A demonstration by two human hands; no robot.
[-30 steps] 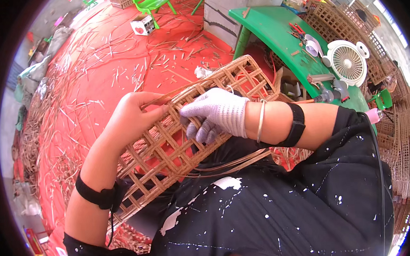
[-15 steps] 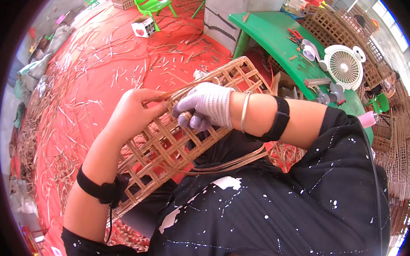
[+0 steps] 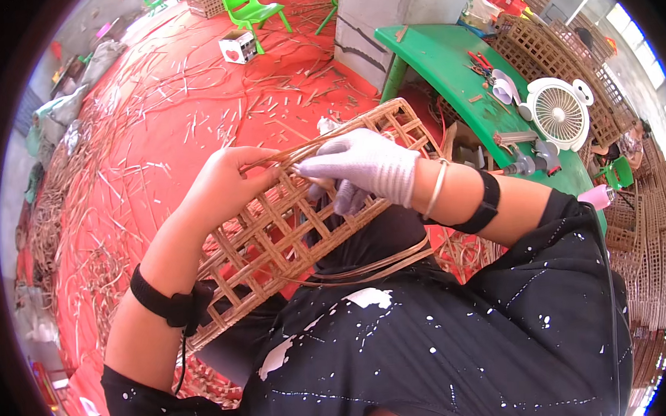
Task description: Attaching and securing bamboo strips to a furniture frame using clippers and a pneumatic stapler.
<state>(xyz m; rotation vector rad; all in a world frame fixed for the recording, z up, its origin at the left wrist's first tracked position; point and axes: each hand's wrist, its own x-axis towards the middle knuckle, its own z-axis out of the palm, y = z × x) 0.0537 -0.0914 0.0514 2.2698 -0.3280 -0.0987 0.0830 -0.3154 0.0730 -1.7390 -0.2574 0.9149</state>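
An openwork basket (image 3: 285, 266) woven from brown wicker strips lies tilted across my lap, its long side running from lower left to upper right. My left hand (image 3: 228, 184) is bare and pinches a wicker strip (image 3: 260, 163) at the far rim. Beside it, my right hand (image 3: 372, 165) wears a pale lilac knitted glove. Its index finger reaches along the rim to the strip near my left fingertips, and its other fingers bend over the lattice. The right thumb is partly hidden. Loose long strips (image 3: 376, 268) lie over my lap below the basket.
Cut strips lie scattered over the red floor covering (image 3: 172, 181). At right, a green table (image 3: 445, 58) holds a white fan (image 3: 558, 114), red-handled pliers (image 3: 480, 62) and other tools. Stacked lattice baskets (image 3: 564, 64) stand beyond. A green chair (image 3: 254, 9) and small box (image 3: 237, 47) are at the back.
My right hand has shifted slightly right and loosened from a fist, its index finger now stretched toward the rim. My left hand keeps its pinch on the strip.
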